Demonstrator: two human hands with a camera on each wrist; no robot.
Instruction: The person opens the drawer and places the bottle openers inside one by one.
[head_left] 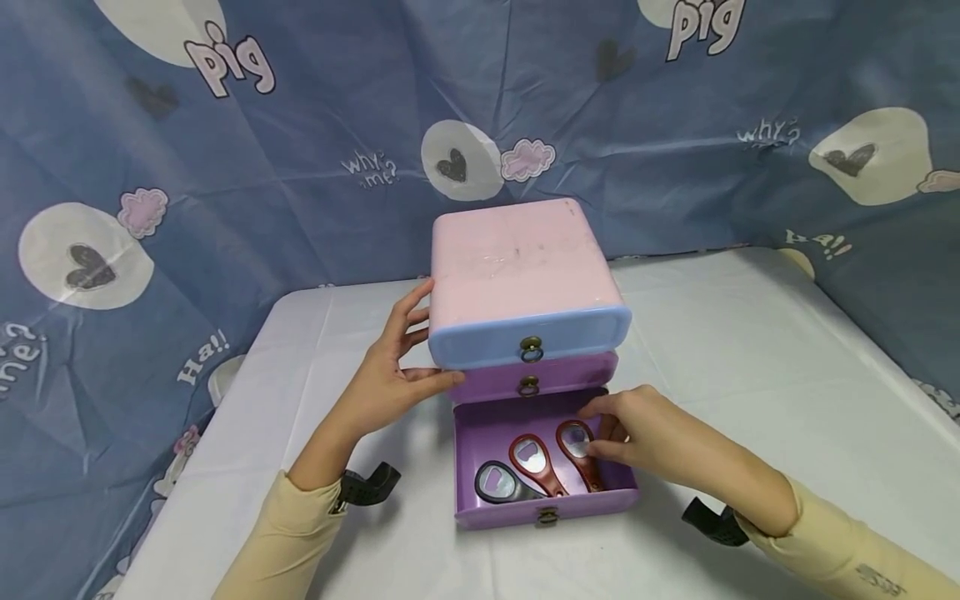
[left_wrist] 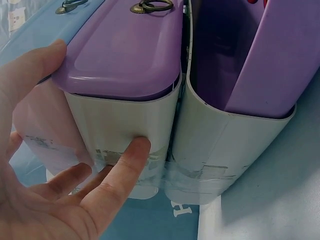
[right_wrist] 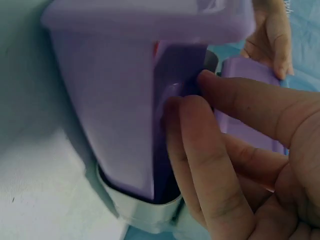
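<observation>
3 bottle openers (head_left: 538,467) lie side by side in the pulled-out bottom drawer (head_left: 480,421) of the drawer box (head_left: 517,267) on the table (head_left: 750,375). Your right hand (head_left: 637,437) reaches into that drawer, its fingers touching the rightmost red opener (head_left: 576,450) without gripping it. Your left hand (head_left: 393,375) rests flat, fingers straight, against the box's left side.

You worked at a white-covered table (head_left: 750,350); a creased blue cartoon-print cloth (head_left: 300,125) filled the frame's upper half and both sides.
</observation>
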